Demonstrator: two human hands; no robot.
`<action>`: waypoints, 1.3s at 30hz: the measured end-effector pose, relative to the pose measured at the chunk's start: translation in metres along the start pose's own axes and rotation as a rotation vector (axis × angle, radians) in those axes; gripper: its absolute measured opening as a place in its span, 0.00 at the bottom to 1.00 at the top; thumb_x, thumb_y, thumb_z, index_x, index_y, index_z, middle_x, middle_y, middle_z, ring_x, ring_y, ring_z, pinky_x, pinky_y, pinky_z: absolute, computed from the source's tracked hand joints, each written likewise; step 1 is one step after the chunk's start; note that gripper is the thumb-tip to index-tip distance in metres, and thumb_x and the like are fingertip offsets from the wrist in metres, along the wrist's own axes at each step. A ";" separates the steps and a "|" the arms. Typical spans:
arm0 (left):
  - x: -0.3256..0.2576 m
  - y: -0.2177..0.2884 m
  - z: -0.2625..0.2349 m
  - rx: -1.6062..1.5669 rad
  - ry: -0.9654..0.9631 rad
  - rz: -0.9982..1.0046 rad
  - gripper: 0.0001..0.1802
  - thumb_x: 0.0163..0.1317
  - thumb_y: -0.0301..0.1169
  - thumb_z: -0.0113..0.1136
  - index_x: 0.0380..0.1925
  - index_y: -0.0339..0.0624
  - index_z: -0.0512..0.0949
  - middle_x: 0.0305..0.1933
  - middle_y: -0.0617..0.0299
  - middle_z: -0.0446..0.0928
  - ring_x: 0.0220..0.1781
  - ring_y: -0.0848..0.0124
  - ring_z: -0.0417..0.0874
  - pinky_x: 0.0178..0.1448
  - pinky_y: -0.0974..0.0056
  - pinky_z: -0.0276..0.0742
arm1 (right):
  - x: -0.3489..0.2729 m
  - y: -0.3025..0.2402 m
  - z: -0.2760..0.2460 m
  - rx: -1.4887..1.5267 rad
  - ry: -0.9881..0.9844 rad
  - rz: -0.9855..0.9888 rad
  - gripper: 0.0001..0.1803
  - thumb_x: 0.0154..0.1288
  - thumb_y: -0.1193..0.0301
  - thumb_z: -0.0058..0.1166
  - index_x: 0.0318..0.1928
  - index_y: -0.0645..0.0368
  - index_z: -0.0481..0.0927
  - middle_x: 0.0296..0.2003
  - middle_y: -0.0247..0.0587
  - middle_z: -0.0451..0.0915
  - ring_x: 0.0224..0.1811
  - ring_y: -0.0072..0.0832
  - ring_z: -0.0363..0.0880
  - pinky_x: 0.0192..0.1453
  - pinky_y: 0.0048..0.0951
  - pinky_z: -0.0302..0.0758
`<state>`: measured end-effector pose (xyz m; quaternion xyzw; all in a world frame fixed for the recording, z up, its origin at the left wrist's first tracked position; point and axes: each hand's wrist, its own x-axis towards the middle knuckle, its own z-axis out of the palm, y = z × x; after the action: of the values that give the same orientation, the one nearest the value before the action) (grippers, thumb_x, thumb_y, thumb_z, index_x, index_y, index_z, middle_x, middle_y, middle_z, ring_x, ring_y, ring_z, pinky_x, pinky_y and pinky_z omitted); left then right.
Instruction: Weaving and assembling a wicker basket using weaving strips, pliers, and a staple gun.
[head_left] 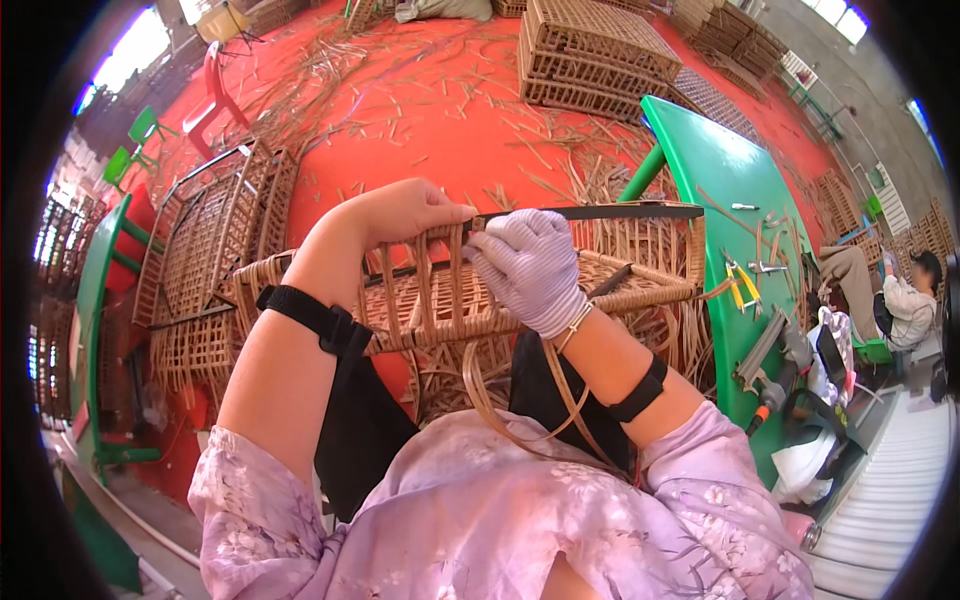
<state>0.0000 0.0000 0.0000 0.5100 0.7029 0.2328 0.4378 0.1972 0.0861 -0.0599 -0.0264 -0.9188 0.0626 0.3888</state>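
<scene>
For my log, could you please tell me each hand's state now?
Left hand: closed at the wicker frame; hold unclear.
Right hand: gloved, closed there too; hold unclear.

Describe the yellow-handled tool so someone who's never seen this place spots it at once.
On the person's right is a green table strewn with tools and cane strips. Partway along its top, near the left edge, lies a plier-like tool with spread handles. Their bright yellow sets it apart from the silvery tool beside it.

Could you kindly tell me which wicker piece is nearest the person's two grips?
The wicker piece directly before the torso, topped by a dark strip: left grip and right grip both touch it; the other pieces are farther.
</scene>
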 end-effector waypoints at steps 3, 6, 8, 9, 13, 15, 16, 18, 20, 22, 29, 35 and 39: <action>0.002 -0.003 0.003 0.046 0.040 -0.044 0.27 0.68 0.53 0.56 0.25 0.40 0.83 0.20 0.67 0.77 0.24 0.78 0.74 0.33 0.67 0.70 | 0.004 -0.003 0.001 0.077 0.059 0.050 0.06 0.64 0.68 0.59 0.37 0.56 0.84 0.38 0.38 0.81 0.42 0.39 0.81 0.51 0.40 0.74; 0.003 -0.005 0.005 -0.009 0.045 -0.040 0.26 0.68 0.52 0.56 0.26 0.39 0.83 0.20 0.67 0.77 0.24 0.78 0.74 0.32 0.67 0.69 | 0.009 -0.015 0.011 0.533 0.263 0.178 0.07 0.66 0.72 0.58 0.41 0.63 0.83 0.31 0.40 0.79 0.24 0.29 0.77 0.29 0.28 0.75; 0.000 -0.002 0.005 0.052 0.071 -0.001 0.26 0.70 0.50 0.54 0.26 0.38 0.83 0.19 0.67 0.77 0.25 0.78 0.76 0.34 0.67 0.71 | 0.002 -0.028 0.002 0.833 0.128 0.528 0.09 0.68 0.71 0.56 0.43 0.63 0.83 0.30 0.38 0.79 0.22 0.24 0.76 0.28 0.25 0.74; -0.002 0.001 0.006 0.052 0.071 -0.007 0.26 0.70 0.50 0.54 0.26 0.38 0.83 0.19 0.67 0.77 0.25 0.78 0.76 0.34 0.67 0.71 | -0.001 -0.034 -0.004 1.118 -0.023 0.893 0.10 0.71 0.69 0.55 0.44 0.62 0.83 0.30 0.37 0.79 0.19 0.18 0.74 0.27 0.23 0.73; -0.009 -0.013 0.026 0.103 0.525 0.223 0.19 0.65 0.44 0.60 0.32 0.37 0.83 0.31 0.59 0.82 0.34 0.70 0.81 0.42 0.63 0.76 | -0.011 -0.022 0.001 1.242 -0.071 0.883 0.12 0.75 0.66 0.49 0.44 0.61 0.81 0.29 0.33 0.78 0.18 0.13 0.72 0.23 0.17 0.69; -0.010 -0.026 0.043 0.107 0.755 0.445 0.18 0.61 0.44 0.63 0.34 0.37 0.84 0.35 0.55 0.83 0.37 0.65 0.83 0.46 0.61 0.78 | -0.014 -0.021 0.006 1.228 -0.045 0.853 0.12 0.75 0.65 0.49 0.42 0.61 0.80 0.28 0.33 0.78 0.19 0.13 0.72 0.23 0.17 0.68; -0.019 -0.026 0.055 0.250 0.896 0.559 0.14 0.59 0.38 0.65 0.34 0.38 0.83 0.36 0.55 0.82 0.38 0.63 0.83 0.47 0.59 0.78 | -0.015 -0.020 0.007 1.213 -0.019 0.836 0.12 0.75 0.65 0.49 0.42 0.61 0.80 0.28 0.32 0.78 0.19 0.13 0.73 0.23 0.17 0.69; -0.047 -0.023 0.084 0.432 1.056 0.668 0.08 0.57 0.30 0.66 0.35 0.38 0.83 0.35 0.55 0.80 0.37 0.62 0.82 0.46 0.58 0.78 | -0.018 -0.020 0.010 1.235 0.059 0.792 0.12 0.75 0.66 0.50 0.41 0.61 0.80 0.28 0.32 0.78 0.20 0.13 0.73 0.23 0.17 0.69; -0.081 -0.026 0.119 0.364 0.992 0.528 0.07 0.57 0.25 0.65 0.36 0.38 0.83 0.33 0.56 0.80 0.33 0.65 0.82 0.40 0.61 0.79 | -0.017 -0.020 0.012 1.234 0.055 0.777 0.11 0.75 0.66 0.50 0.41 0.61 0.80 0.27 0.31 0.78 0.19 0.13 0.73 0.23 0.17 0.69; -0.102 -0.032 0.148 0.141 0.836 0.270 0.09 0.59 0.25 0.64 0.39 0.36 0.82 0.33 0.56 0.81 0.29 0.68 0.82 0.35 0.66 0.78 | -0.017 -0.021 0.012 1.200 0.055 0.746 0.10 0.75 0.67 0.50 0.40 0.61 0.80 0.27 0.31 0.78 0.19 0.12 0.72 0.22 0.17 0.68; -0.102 -0.034 0.163 -0.111 0.696 0.131 0.15 0.63 0.26 0.62 0.49 0.33 0.79 0.34 0.55 0.83 0.31 0.72 0.84 0.34 0.68 0.78 | -0.017 -0.027 0.015 1.178 0.093 0.772 0.13 0.75 0.63 0.49 0.40 0.58 0.82 0.20 0.29 0.75 0.18 0.13 0.73 0.23 0.17 0.67; -0.085 -0.014 0.152 -0.315 0.575 -0.101 0.17 0.67 0.30 0.58 0.51 0.27 0.76 0.28 0.56 0.82 0.25 0.75 0.82 0.30 0.68 0.78 | -0.019 -0.023 0.017 1.188 0.082 0.772 0.14 0.75 0.62 0.49 0.39 0.59 0.82 0.19 0.29 0.75 0.18 0.13 0.72 0.23 0.17 0.67; -0.075 -0.021 0.152 -0.517 0.587 -0.144 0.16 0.69 0.32 0.57 0.48 0.29 0.79 0.24 0.61 0.80 0.20 0.77 0.79 0.25 0.71 0.74 | -0.016 -0.026 0.015 1.185 0.100 0.765 0.13 0.75 0.63 0.49 0.38 0.58 0.81 0.17 0.28 0.73 0.17 0.13 0.71 0.23 0.17 0.65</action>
<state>0.1262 -0.0951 -0.0656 0.2442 0.7501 0.5068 0.3476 0.1972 0.0573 -0.0779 -0.1341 -0.6375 0.6830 0.3304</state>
